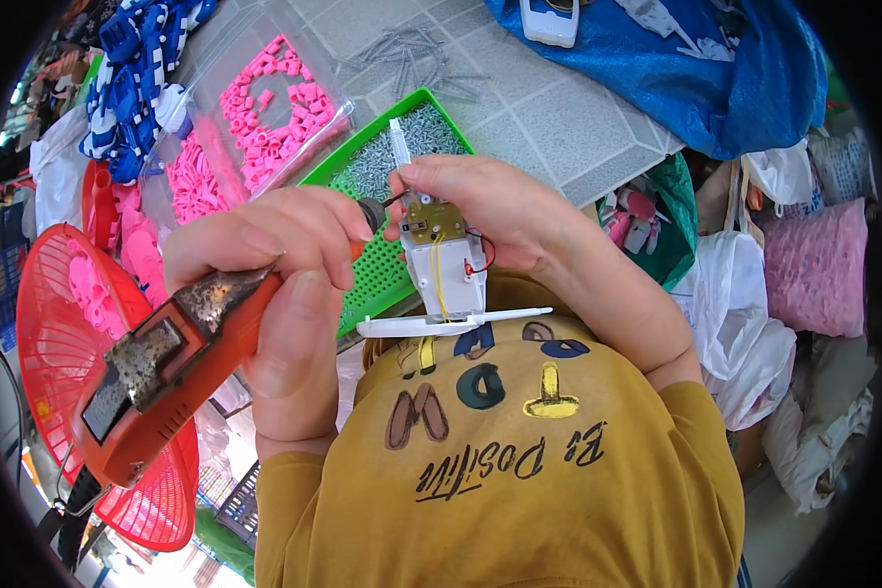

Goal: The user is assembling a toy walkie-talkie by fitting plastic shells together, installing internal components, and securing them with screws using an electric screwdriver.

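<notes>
My left hand (289, 245) is wrapped round a worn orange electric screwdriver (181, 367), whose body slants to the lower left. Its dark bit (394, 199) reaches the upper part of a white plastic toy body (448, 274). In my right hand (480, 201) that toy body is gripped at its upper end, thumb across the top. A small circuit board (435, 221) sits in it, with yellow wires running down and a red and black wire at one side. A long white crosspiece (441, 323) lies across its lower end, close to my shirt. Fingers partly hide the bit's contact.
Behind the hands, a green tray (377, 279) holds many small screws (363, 162). Clear containers of pink plastic parts (274, 108) stand left of it. Long screws (412, 54) lie on the grey table (519, 127). A red basket (54, 333) is at left, blue sheeting (764, 88) at right.
</notes>
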`<control>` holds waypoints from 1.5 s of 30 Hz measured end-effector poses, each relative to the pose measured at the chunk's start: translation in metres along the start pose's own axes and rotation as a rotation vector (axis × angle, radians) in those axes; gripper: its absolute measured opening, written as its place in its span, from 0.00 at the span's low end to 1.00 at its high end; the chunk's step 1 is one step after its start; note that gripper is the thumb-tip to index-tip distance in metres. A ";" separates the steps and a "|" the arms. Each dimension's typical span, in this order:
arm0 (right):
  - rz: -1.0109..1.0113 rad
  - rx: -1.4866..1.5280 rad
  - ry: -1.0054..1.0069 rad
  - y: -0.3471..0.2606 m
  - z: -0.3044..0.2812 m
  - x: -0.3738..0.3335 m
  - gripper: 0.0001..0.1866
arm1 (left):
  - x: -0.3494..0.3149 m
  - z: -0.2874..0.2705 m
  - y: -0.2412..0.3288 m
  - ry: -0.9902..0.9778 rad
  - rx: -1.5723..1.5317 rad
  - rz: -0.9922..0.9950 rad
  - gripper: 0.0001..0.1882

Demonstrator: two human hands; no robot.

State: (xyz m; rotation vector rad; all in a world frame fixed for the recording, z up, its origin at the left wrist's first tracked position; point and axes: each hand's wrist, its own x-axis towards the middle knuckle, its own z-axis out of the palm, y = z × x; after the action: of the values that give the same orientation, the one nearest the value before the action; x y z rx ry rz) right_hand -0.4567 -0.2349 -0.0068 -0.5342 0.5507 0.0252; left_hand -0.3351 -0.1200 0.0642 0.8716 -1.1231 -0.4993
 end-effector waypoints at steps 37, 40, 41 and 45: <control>-0.379 -0.354 -0.090 -0.011 0.009 -0.034 0.14 | 0.020 -0.014 0.001 -0.079 -0.114 -0.533 0.28; -0.414 -0.390 -0.110 -0.012 0.010 -0.040 0.14 | 0.028 -0.003 -0.012 -0.014 0.238 -0.577 0.12; -0.431 -0.405 -0.126 -0.012 0.009 -0.042 0.13 | 0.029 -0.006 -0.014 -0.050 0.190 -0.676 0.11; -0.412 -0.387 -0.142 -0.013 0.008 -0.048 0.13 | 0.030 -0.004 -0.015 -0.089 0.066 -0.789 0.10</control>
State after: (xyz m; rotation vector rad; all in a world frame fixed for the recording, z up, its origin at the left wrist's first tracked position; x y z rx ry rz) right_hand -0.4914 -0.2364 0.0293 -1.0083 0.2879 -0.2242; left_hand -0.3186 -0.1497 0.0683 1.3590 -0.8439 -1.1599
